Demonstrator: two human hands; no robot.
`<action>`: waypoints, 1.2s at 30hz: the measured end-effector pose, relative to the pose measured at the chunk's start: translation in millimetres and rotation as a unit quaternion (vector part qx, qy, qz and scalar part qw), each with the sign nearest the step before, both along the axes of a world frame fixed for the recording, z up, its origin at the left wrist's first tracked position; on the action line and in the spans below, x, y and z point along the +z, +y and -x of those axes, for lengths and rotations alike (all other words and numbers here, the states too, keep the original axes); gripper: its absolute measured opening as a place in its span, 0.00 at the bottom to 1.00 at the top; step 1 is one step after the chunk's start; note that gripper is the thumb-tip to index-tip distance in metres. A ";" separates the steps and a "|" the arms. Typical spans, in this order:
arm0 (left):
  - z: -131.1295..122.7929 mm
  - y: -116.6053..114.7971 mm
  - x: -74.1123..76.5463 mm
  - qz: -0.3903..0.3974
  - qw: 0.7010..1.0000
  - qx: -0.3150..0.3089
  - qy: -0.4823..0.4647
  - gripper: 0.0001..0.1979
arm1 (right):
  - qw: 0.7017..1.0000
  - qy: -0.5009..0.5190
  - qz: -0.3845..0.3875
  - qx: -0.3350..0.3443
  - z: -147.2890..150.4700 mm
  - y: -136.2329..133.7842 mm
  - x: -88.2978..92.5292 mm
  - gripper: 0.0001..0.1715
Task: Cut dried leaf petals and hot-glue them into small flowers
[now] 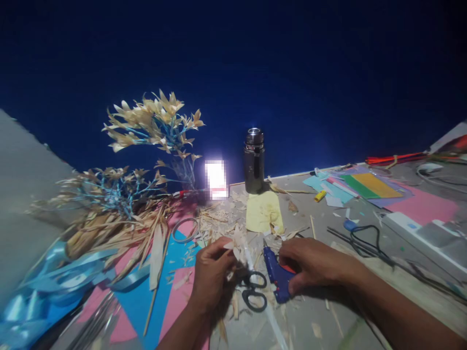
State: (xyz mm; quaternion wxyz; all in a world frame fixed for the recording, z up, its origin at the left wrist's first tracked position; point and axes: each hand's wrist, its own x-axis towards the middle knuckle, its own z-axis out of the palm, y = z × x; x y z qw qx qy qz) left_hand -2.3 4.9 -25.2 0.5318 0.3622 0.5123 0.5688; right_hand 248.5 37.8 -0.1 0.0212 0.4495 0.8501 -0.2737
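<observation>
Between the thumb and fingers of my left hand (215, 274) is a small pale dried-husk flower (240, 243), its petals pointing up. My right hand (310, 262) curls around a dark blue glue gun (274, 272) with a red trigger, and its tip points away from me. Black-handled scissors (253, 291) lie on the table between both hands, their blades partly covered. A yellow sheet (264, 211) is just beyond the glue gun's tip, with a stain on it. Husk scraps are scattered around both hands.
Finished husk flowers on blue stems (153, 121) stand at the back left. Below them are dried husks (98, 238), blue ribbon (73, 272) and a tape ring (185, 229). A dark flask (254, 163) stands behind the yellow sheet. Coloured sheets (375, 185) and a power strip (423, 243) lie right.
</observation>
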 end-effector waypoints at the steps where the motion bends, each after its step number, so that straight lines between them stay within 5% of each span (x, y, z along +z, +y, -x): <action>1: 1.0 0.0 -1.0 -0.001 1.000 -0.002 -0.002 0.08 | 1.000 0.001 0.002 -0.001 -0.1 0.1 -0.6 0.25; 16: 2.6 1.5 -2.9 -0.006 0.999 0.032 0.009 0.09 | 0.999 -0.003 -0.029 0.031 -4.2 -1.4 -4.8 0.29; 28: 4.0 0.9 0.0 -0.164 0.975 0.055 0.137 0.02 | 0.999 -0.027 -0.010 0.032 -0.3 -5.7 3.2 0.25; 33: 0.1 -3.8 3.2 -0.079 0.994 0.019 0.068 0.10 | 0.999 0.024 -0.030 0.036 -7.7 -4.1 6.2 0.16; 36: -5.1 -7.0 6.1 -0.014 1.000 0.020 -0.009 0.13 | 0.987 0.157 0.020 0.010 -21.4 4.8 13.1 0.17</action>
